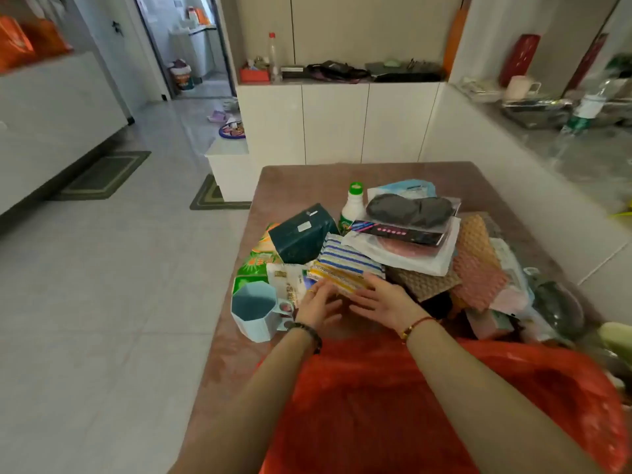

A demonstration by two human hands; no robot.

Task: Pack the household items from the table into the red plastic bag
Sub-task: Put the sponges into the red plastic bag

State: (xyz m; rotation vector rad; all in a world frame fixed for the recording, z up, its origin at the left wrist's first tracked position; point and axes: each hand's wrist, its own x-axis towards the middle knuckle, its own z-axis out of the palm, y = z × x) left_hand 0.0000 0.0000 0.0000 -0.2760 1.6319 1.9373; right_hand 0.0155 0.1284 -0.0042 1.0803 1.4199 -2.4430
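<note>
Both hands were out over the pile! The left hand [319,304] had its fingers straight and close together, tips at the near corner of the striped sponge pack [349,265]. The right hand [383,302] lay flat, fingers slightly spread, tips on that same pack. Nothing was pinched. The pack was glossy, with blue-and-white stripes over yellow. To its left stood an angular, pale-blue mug [254,309]; to its right lay waffle-textured cloths [478,265] in orange and pink. The red plastic bag [376,405], thin, crinkled and translucent, lay on the brown table [478,179] at its near edge, beneath both forearms.
</note>
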